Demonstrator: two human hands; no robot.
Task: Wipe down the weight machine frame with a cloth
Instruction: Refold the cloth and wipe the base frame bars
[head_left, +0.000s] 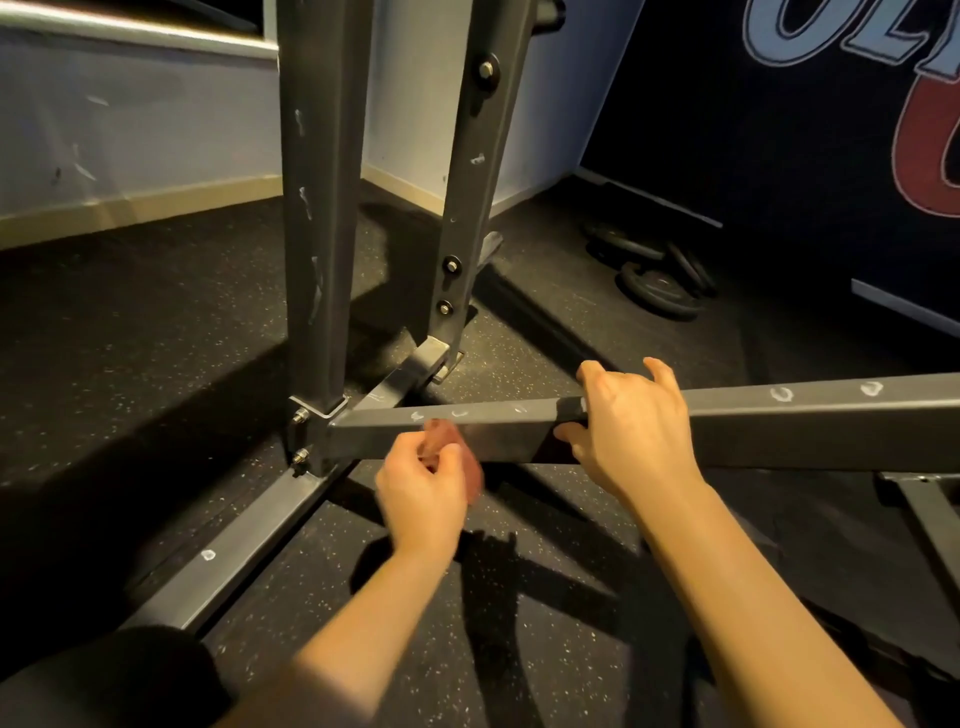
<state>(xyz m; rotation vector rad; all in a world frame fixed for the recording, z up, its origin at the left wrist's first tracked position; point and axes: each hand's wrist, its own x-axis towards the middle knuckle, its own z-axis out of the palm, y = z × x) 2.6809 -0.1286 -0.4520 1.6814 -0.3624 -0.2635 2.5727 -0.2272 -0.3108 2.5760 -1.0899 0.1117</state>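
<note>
Wiping is under way, I judge: my left hand (423, 486) pinches the reddish cloth (451, 451) against the front face of the horizontal frame bar (779, 426), while my right hand (626, 415) grips that bar. Next I'd stroke along it toward the chalky marks (782, 394). Wall lettering (852, 31) is cropped, unreadable.

Open floor (545, 597) below and in front of the horizontal bar (779, 421), with passage under it. Left end closed off by the bolted corner joint (311, 436), front upright (317, 234) and low floor rail (228, 556); gap between the front upright and rear upright (467, 208). Weight plates (654, 275) on the floor by the far wall, well apart.
</note>
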